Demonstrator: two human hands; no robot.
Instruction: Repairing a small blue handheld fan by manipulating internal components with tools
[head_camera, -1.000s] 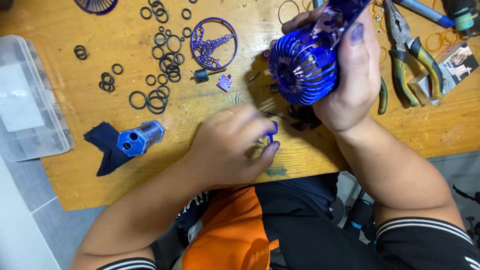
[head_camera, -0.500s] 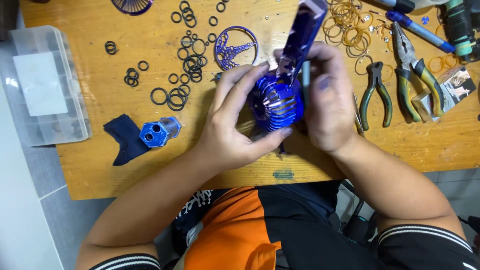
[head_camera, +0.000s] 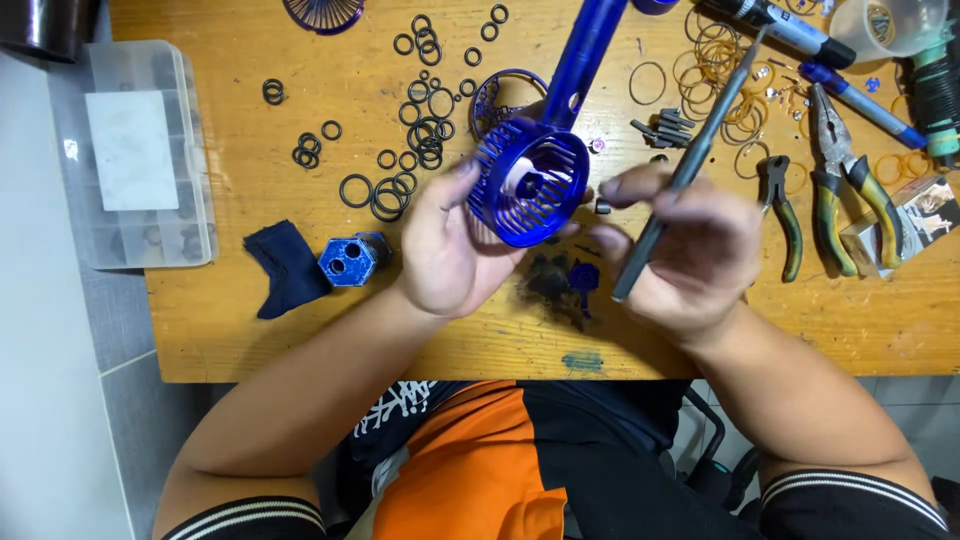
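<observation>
— Where is the blue fan (head_camera: 530, 180)?

— It sits in the left hand (head_camera: 445, 250). The round cage part rests on the fingertips, and the thumb is curled around its left side. The handle sticks up and away from the fingers, leaning a bit to the right. That is its long way.

— Which hand is closer to it?

— The left one holds it. The right hand (head_camera: 690, 250) is just beside the cage, on its right. Those fingers are pinched around a thin grey tool (head_camera: 690, 165). The tool leans up and to the right, and its low end points down past the palm.

— What does the fan look like?

— Shiny dark blue, with thin bars like ribs. Something pale shows in the middle, maybe the hub, but I cannot tell for sure.

— What is around the hands?

— A small dark clump (head_camera: 555, 280) lies under them on the wooden table (head_camera: 250, 330). Black rubber rings (head_camera: 400, 185) lie left of the left fingers. Pliers (head_camera: 835, 190) lie right of the right fingers.
</observation>
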